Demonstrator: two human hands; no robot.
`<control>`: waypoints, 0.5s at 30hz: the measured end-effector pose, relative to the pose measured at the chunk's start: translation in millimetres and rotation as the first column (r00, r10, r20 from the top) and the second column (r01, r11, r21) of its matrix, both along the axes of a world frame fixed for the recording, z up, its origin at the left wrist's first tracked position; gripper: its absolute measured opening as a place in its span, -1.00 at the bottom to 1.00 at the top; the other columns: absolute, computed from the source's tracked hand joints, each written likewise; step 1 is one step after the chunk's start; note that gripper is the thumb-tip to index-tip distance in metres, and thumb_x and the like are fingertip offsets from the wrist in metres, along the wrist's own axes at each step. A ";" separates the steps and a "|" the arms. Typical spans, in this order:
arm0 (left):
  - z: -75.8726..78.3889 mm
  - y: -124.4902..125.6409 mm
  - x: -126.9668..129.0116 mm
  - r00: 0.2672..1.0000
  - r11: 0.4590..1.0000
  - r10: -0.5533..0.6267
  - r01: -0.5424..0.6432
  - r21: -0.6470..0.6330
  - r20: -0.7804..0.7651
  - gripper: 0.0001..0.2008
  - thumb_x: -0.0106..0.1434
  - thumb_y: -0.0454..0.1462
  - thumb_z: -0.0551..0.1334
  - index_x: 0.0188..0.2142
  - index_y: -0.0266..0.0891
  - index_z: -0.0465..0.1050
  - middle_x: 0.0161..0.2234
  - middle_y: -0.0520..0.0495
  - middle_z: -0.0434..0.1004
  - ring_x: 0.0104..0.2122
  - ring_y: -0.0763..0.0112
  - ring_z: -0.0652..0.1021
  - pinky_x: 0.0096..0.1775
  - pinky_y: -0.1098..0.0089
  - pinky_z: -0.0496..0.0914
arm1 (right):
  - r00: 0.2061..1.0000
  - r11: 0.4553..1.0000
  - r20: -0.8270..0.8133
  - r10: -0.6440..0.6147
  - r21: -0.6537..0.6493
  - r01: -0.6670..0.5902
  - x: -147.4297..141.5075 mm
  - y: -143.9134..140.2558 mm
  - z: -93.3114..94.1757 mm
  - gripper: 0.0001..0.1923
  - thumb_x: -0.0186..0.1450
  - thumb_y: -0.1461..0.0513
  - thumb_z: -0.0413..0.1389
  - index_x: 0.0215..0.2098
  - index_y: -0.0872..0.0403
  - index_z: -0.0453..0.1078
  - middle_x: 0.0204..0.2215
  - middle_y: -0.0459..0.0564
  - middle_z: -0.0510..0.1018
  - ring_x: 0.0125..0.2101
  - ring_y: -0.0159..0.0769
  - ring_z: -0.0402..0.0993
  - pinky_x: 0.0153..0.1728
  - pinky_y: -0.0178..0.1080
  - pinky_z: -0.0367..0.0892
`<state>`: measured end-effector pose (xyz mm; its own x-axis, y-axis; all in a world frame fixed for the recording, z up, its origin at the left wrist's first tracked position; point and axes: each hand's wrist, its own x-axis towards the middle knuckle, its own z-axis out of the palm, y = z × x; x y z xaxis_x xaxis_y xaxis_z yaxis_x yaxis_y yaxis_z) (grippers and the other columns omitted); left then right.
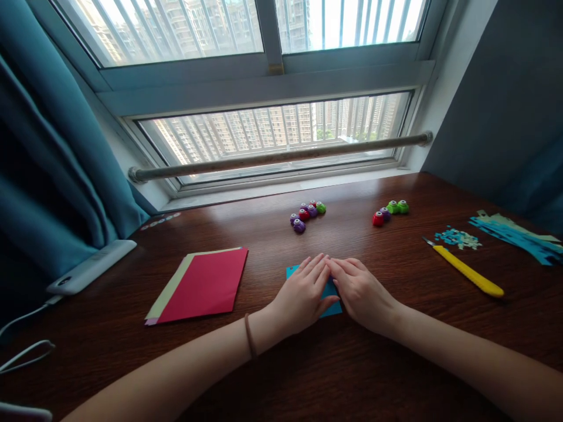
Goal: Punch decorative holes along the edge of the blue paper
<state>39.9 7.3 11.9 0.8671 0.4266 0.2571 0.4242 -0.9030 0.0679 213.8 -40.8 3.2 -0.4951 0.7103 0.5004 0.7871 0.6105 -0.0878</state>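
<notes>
A small sheet of blue paper (331, 305) lies on the brown wooden table (281, 375). Flat on top of it rests my left hand (305, 290), fingers stretched out, with a brown band round the wrist. From the other side my right hand (363, 293) leans in, its fingers extended and its fingertips meeting the left ones at the paper's upper right. Between them the two hands hide most of the sheet. Its upper left corner and lower edge show. Whether the right fingers press on the paper or on the table, I cannot tell.
Red and pale paper sheets (202, 284) lie stacked at left, near a white power bank (92, 266) with a cable. Small colourful figures (303, 214) stand behind my hands, more figures (391, 210) to their right. At right are a yellow craft knife (468, 271), paper bits (458, 237) and blue strips (519, 235).
</notes>
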 end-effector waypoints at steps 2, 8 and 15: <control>1.2 3.9 2.4 0.999 0.998 -0.045 0.045 0.045 0.013 -0.53 0.32 -0.18 0.08 0.11 -0.46 0.10 0.09 -0.31 0.22 0.16 0.13 0.15 0.15 0.13 0.14 | 0.998 0.999 0.048 -0.033 -0.009 0.033 -1.1 -1.9 0.1 -0.52 0.18 0.47 -0.15 0.08 0.47 0.14 -0.06 0.33 0.35 -0.02 -0.02 0.21 0.01 0.01 0.15; 0.6 9.6 8.7 0.993 0.986 -0.117 0.120 0.114 -0.034 -0.67 0.25 -0.41 0.02 0.00 -0.55 0.20 -0.02 -0.38 0.32 0.05 0.12 0.31 0.08 0.18 0.26 | 0.986 0.996 0.147 -0.076 -0.033 0.082 -2.8 -5.1 2.3 -0.47 0.12 0.49 -0.15 0.07 0.49 0.16 -0.01 0.33 0.32 0.01 0.02 0.18 0.05 0.12 0.06; 5.3 11.1 11.2 0.980 0.976 -0.142 0.162 0.147 -0.138 -0.65 0.16 -0.44 0.04 -0.04 -0.57 0.24 -0.09 -0.41 0.38 -0.01 0.11 0.38 -0.01 0.22 0.35 | 0.979 0.989 0.184 -0.086 -0.102 0.106 -0.9 -4.8 4.7 -0.50 0.14 0.46 -0.12 0.07 0.42 0.20 -0.02 0.31 0.34 -0.02 -0.03 0.24 0.07 0.13 0.04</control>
